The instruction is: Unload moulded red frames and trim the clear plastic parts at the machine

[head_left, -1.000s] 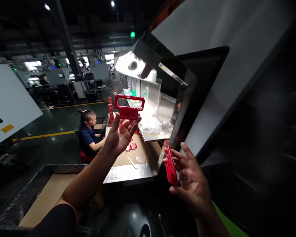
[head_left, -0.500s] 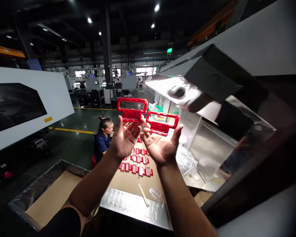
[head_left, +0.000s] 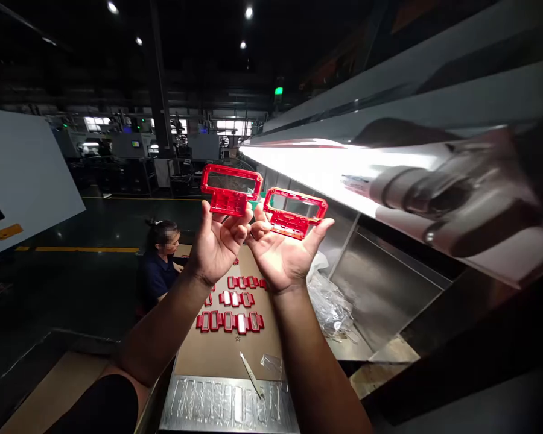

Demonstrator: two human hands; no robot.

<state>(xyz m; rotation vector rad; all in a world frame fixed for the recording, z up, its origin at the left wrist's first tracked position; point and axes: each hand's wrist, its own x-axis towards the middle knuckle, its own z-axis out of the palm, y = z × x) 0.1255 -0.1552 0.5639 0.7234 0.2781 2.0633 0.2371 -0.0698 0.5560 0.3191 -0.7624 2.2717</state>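
Raised in front of me, my left hand (head_left: 216, 247) grips a red plastic frame (head_left: 228, 202) with a wide rectangular window, thumb on one side and fingers on the other. Beside it, slightly lower and to the right, a second red plastic frame (head_left: 289, 223) of the same shape is held in my right hand (head_left: 287, 256). Both palms face me, and the frames are close together, tilted a little. Below, several more red frames (head_left: 228, 321) lie in rows on the brown cardboard table cover (head_left: 212, 352).
White tweezers (head_left: 252, 375) and a clear plastic piece (head_left: 271, 363) lie near a metal plate (head_left: 167, 416) with clear strips. Crumpled plastic bags (head_left: 330, 307) sit at right. A bright lamp (head_left: 317, 166) reaches in overhead. A co-worker (head_left: 158, 265) sits at left.
My view has turned to the right, so the lamp fills more of it. Both frames remain in my hands, tilted slightly more than before.
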